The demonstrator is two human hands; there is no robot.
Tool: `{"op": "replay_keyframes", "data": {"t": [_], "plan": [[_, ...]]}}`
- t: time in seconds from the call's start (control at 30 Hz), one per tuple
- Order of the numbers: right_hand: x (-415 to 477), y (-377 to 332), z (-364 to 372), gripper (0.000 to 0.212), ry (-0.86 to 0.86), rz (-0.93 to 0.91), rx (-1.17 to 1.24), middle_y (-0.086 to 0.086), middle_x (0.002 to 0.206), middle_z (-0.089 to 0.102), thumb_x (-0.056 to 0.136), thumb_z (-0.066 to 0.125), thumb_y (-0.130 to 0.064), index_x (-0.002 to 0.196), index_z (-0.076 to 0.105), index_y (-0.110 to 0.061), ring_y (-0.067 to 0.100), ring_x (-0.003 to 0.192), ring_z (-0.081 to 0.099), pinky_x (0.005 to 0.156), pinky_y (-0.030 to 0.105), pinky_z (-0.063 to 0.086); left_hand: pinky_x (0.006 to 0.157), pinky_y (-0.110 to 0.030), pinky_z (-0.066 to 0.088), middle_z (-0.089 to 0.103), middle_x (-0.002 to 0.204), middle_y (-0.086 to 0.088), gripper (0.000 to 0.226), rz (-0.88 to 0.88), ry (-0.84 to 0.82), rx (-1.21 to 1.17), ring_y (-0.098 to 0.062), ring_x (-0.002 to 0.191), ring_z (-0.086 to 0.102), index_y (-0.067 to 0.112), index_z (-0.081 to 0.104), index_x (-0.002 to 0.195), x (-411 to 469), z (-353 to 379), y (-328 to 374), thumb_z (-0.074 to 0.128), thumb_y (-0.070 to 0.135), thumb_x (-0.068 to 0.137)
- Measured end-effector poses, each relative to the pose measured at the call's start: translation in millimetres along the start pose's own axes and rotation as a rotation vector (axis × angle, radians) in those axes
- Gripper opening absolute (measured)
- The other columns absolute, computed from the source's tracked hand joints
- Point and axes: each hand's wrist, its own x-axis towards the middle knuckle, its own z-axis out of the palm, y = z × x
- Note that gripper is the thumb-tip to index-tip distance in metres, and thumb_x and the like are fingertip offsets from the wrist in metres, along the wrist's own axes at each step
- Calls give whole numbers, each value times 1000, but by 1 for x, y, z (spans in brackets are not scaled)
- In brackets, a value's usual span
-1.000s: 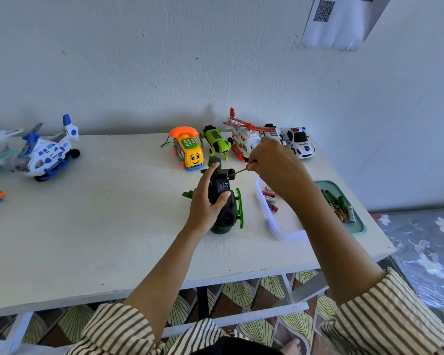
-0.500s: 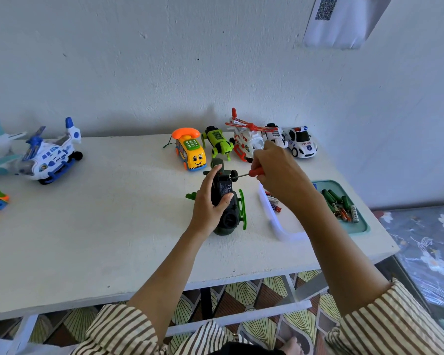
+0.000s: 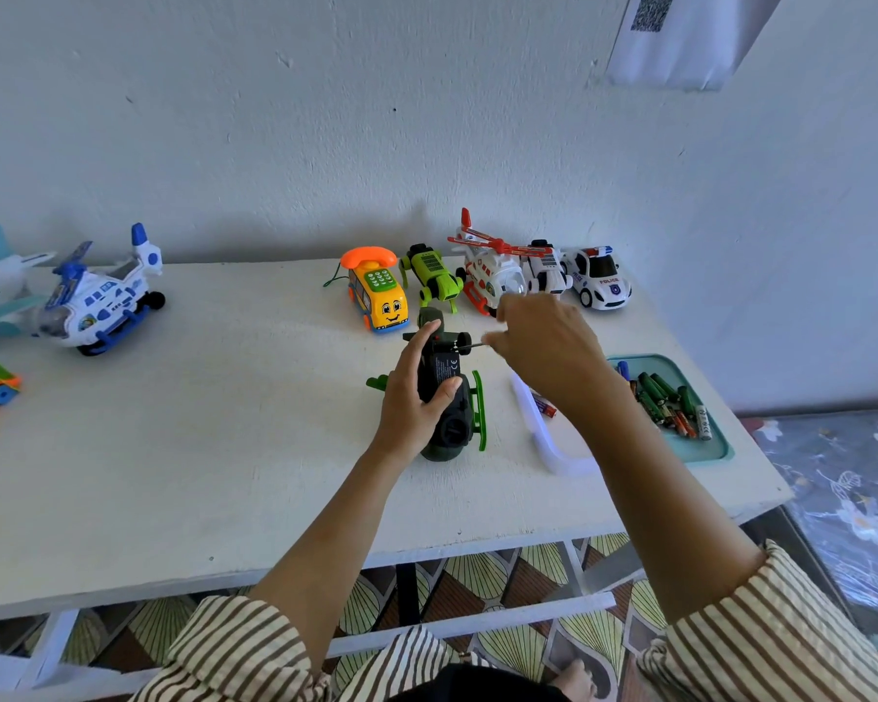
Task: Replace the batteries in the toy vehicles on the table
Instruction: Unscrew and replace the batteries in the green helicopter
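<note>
Head view: the green helicopter lies belly up at the middle of the table, nose toward the person. The left hand grips it from 9 o'clock, thumb across the dark underside. The right hand comes in from 3 o'clock, pinching a screwdriver. Only the thin shaft shows, its tip at the far end of the belly.

The battery cover looks to be on, its printed label facing up. So this is the screw step. Whether the screw is going out or in I cannot tell.

At 3 o'clock of the helicopter a white tray holds at least one battery, partly hidden by the forearm. Just beyond it a teal tray holds a heap of batteries. Which lot is fresh is not readable.

At 12 o'clock a row waits by the wall: phone bus, green robot, red helicopter, a white toy and police car. At 9 o'clock, well apart, stand a blue helicopter, a plane and an orange toy. Nothing shows which of these are done. My guess is that much of the task is left.
</note>
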Motion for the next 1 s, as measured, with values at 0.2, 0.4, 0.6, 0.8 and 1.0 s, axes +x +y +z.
{"op": "replay_keyframes", "data": {"t": [0.2,0.4,0.6,0.8,1.0], "plan": [[-3,6,0,26,49,-42,91,15,105,54,84,65,-9,103,48,-5,31,88,58,74,38,48,94,-43,53,43,145,-5,64,-9,11,3,-23,122,54,50,26,136,-1,0,-1,60,25,88],[-5,-1,-5,23,98,62,54,-5,72,45,89,64,-18,78,44,-17,21,74,50,64,32,40,95,-42,53,42,145,-4,63,-13,12,4,-23,122,54,46,27,138,-1,1,0,59,28,87],[1,-6,-4,17,95,109,-30,6,82,53,98,49,-23,99,60,-10,32,94,61,64,31,39,92,-43,54,44,143,-7,62,-14,14,0,-23,121,55,48,27,136,-1,1,-1,58,32,86],[-2,-5,0,18,138,-107,28,15,113,50,84,58,3,100,54,-3,31,90,58,75,42,51,92,-42,54,44,143,-5,63,-7,16,0,-21,119,56,48,27,136,0,1,-1,59,31,85],[-4,-9,-5,13,127,46,-37,5,96,62,86,62,0,89,60,-13,26,89,63,68,32,48,91,-40,54,42,145,-2,63,-12,8,-4,-22,118,56,46,28,137,0,0,-2,59,30,85]]}}
